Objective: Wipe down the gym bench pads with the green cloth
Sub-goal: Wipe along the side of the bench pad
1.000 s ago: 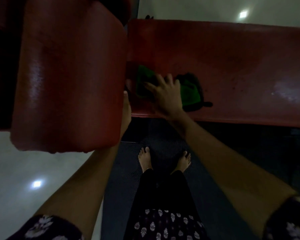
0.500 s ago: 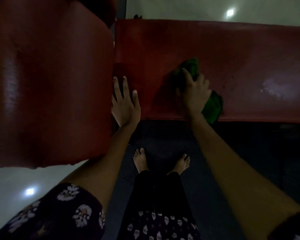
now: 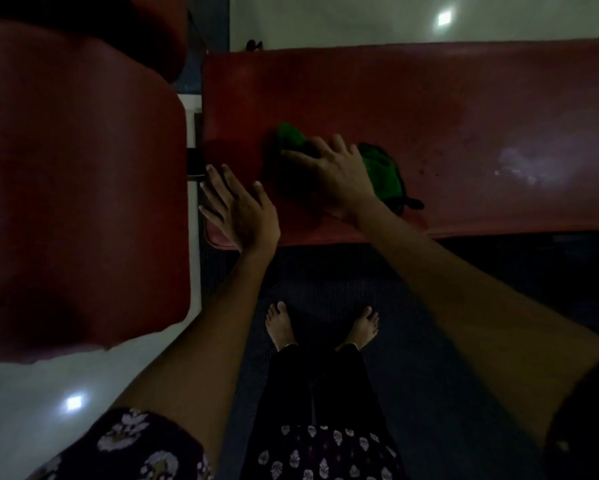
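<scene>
A: Obs. 1, nearest the camera. Floral sleeves (image 3: 131, 448) at both lower corners, bare forearms reaching forward. Bare feet (image 3: 280, 323) on a dark floor mat (image 3: 429, 358), below and behind both hands.

B: Left hand?

A: Left hand (image 3: 242, 209) lies flat, fingers straight and spread wide, palm down on the near left corner of the flat bench pad (image 3: 464, 109). It holds nothing. Fingertips reach toward the pad's left edge.

B: Right hand?

A: Right hand (image 3: 336, 171) sits just right of and slightly beyond the left one, the two close but apart. Fingers extended and spread, pressing down on the green cloth (image 3: 381, 171). Whether the thumb curls under the cloth: cannot tell, lighting is dim.

B: Location of the cloth?

A: Under the right palm, on the flat pad's top surface near its front edge. Bunched; one lobe shows beyond the fingertips to the left, a larger lobe to the right of the wrist, with a dark tag or corner trailing further right.

B: Further out?

A: Left of the left hand, across a narrow gap, the raised red back pad (image 3: 76, 202) fills that side. Right of the right hand, well apart, a pale sheen patch (image 3: 526, 164) on the flat pad. Beyond the pad, light glossy floor (image 3: 360, 19) with a lamp reflection (image 3: 445, 17).
</scene>
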Demonstrator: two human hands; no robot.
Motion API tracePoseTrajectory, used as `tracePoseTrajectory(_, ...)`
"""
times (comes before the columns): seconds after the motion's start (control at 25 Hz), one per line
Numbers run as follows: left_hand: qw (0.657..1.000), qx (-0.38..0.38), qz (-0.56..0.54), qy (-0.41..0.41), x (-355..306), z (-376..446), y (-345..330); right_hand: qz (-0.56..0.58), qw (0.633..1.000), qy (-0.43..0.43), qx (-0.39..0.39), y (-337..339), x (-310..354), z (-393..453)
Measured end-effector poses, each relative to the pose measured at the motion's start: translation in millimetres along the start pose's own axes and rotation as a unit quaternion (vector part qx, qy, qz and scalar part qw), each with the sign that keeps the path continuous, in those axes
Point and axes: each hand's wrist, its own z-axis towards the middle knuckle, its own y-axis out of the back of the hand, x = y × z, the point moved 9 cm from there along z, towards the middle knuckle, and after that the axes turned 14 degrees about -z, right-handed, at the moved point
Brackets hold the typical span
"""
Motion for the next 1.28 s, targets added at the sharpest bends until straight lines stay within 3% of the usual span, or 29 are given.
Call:
tracePoseTrajectory(0.04,1.000,0.000,0.006,-0.014,-3.7,-1.1,-0.8,-0.002,0.999,-0.035,0.007,-8.8,-26.7,-14.1)
tracePoseTrajectory(0.08,0.999,0.007,0.010,-0.039,-9.1,-1.8,-4.2,0.029,0.989,-0.146,0.017,-19.8,-69.4,-30.7)
tracePoseTrajectory(0.16,0.992,0.031,0.016,-0.120,-30.3,-6.0,-14.0,0.108,0.925,-0.362,0.035,-33.1,-123.8,-77.0)
tracePoseTrajectory(0.2,0.986,0.041,0.022,-0.162,-44.9,-9.7,-20.7,0.109,0.912,-0.393,0.036,-34.6,-122.2,-89.5)
tracePoseTrajectory(0.24,0.979,0.047,0.026,-0.194,-58.7,-12.3,-27.7,0.094,0.928,-0.358,0.034,-32.6,-104.0,-89.5)
tracePoseTrajectory(0.36,0.969,0.070,0.037,-0.233,-95.6,-15.9,-52.5,0.071,0.987,-0.143,-0.010,-25.7,-56.8,-92.9)
tracePoseTrajectory(0.4,0.965,0.083,0.046,-0.244,-107.6,-18.1,-61.8,0.062,0.990,-0.125,-0.018,-28.0,-69.0,-102.0)
tracePoseTrajectory(0.44,0.959,0.098,0.057,-0.259,-121.2,-22.3,-73.5,0.058,0.985,-0.161,-0.016,-35.1,-98.1,-114.8)
tracePoseTrajectory(0.48,0.953,0.112,0.066,-0.275,-135.3,-26.8,-86.0,0.071,0.967,-0.244,-0.010,-46.6,-137.3,-130.6)
tracePoseTrajectory(0.56,0.942,0.135,0.086,-0.294,-159.9,-35.9,-109.8,0.140,0.872,-0.468,0.019,-68.1,-204.1,-174.5)
tracePoseTrajectory(0.6,0.940,0.140,0.098,-0.294,-167.5,-39.0,-119.9,0.155,0.830,-0.535,0.032,-72.1,-210.3,-188.6)
tracePoseTrajectory(0.64,0.940,0.141,0.113,-0.288,-171.9,-40.7,-128.4,0.150,0.829,-0.538,0.037,-68.4,-200.5,-184.4)
tracePoseTrajectory(0.68,0.942,0.137,0.126,-0.281,-172.7,-40.6,-133.5,0.142,0.863,-0.484,0.028,-59.8,-180.4,-168.6)
tracePoseTrajectory(0.76,0.944,0.120,0.133,-0.278,-170.7,-38.4,-135.8,0.116,0.948,-0.296,0.010,-45.8,-129.7,-138.6)
tracePoseTrajectory(0.8,0.945,0.116,0.128,-0.279,-169.8,-37.5,-135.2,0.103,0.967,-0.231,0.003,-44.5,-121.7,-136.6)
tracePoseTrajectory(0.84,0.945,0.117,0.123,-0.280,-168.7,-37.6,-135.1,0.088,0.972,-0.220,-0.002,-45.4,-134.3,-141.4)
tracePoseTrajectory(0.92,0.945,0.107,0.118,-0.284,-170.3,-38.9,-134.0,0.089,0.938,-0.336,0.005,-60.1,-196.3,-162.3)
tracePoseTrajectory(1.0,0.947,0.092,0.105,-0.289,-171.9,-38.5,-133.0,0.150,0.852,-0.502,0.023,-74.2,-247.0,-186.1)
tracePoseTrajectory(1.04,0.948,0.088,0.100,-0.289,-171.4,-38.0,-132.6,0.159,0.824,-0.542,0.037,-75.0,-250.5,-186.2)
tracePoseTrajectory(1.08,0.948,0.088,0.099,-0.289,-170.7,-38.2,-133.0,0.149,0.830,-0.535,0.048,-68.0,-240.9,-173.1)
tracePoseTrajectory(1.2,0.947,0.091,0.103,-0.289,-170.8,-38.9,-134.0,0.108,0.945,-0.307,0.021,-38.2,-166.8,-113.1)
tracePoseTrajectory(1.28,0.948,0.094,0.101,-0.287,-173.2,-37.6,-133.2,0.071,0.978,-0.197,0.003,-36.0,-154.5,-103.0)
